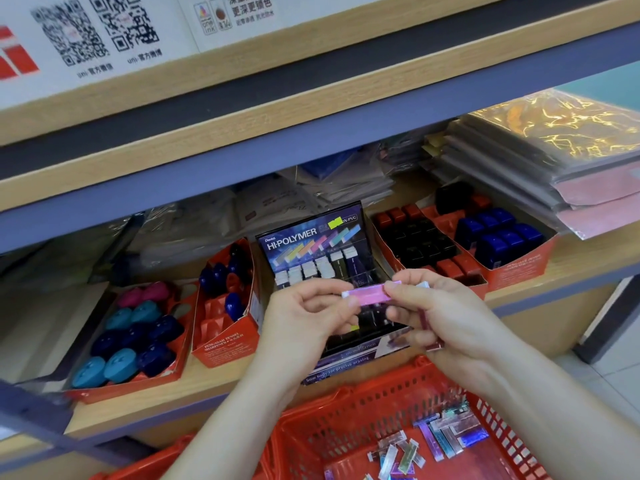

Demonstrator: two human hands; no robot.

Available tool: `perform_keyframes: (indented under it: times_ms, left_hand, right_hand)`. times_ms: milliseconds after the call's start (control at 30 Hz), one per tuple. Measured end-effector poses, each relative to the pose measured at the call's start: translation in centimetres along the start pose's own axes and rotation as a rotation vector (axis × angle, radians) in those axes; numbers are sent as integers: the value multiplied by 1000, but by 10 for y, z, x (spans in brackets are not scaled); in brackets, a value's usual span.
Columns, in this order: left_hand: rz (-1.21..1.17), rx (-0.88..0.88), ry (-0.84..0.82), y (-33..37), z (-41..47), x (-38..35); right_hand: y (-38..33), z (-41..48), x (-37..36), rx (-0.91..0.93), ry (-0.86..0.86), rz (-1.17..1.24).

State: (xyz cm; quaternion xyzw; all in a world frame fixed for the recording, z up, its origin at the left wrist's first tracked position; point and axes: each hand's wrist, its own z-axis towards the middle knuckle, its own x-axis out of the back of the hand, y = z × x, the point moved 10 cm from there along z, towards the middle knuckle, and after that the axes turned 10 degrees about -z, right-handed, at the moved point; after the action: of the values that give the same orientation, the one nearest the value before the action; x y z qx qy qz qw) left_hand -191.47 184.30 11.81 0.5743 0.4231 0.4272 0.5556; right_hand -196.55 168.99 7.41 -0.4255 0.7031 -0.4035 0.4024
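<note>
Right in front of the shelf (554, 285), holding a pink eraser (367, 293) level between both hands. Pinching its left end with thumb and forefinger of the left hand (304, 320), remaining fingers curled loosely underneath. Pinching the other end with the fingertips of the right hand (440, 317), with a second, dark red eraser (431, 327) tucked down against that palm, probably parked there to leave the fingertips free. Held flat, long side across, most likely for a good look at the sleeve before choosing a spot for it. Hovering just above the front of the eraser box (311, 237), touching nothing but fingers.

Moving outward: rows of white-tipped erasers standing upright in the back slots of that box, with the front slots looking dark and mostly unfilled. Could be bound for one of those gaps, or for below; hard to call.

Directly under the wrists, a red basket (381, 379) with loose erasers (446, 434) scattered on its floor, placed close so a drop or a pick needs barely any reach.

Either side of the box, cardboard trays of sharpeners: teal, navy and pink ones (131, 337) on the left, red, black and blue ones (450, 244) on the right.
</note>
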Motion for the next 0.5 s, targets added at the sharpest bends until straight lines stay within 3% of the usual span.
perform_keyframes:
  times_ms: [100,233,500]
  left_hand:
    - [56,-104,105,17,8,28]
    - [317,-274,267,49,29,73]
    - [746,-336,214,44,51,59]
  right_hand:
    - [3,3,2,-58,3,-18]
    - [1,5,17,-84,64,32]
    - [-8,1,11,-24,13,89]
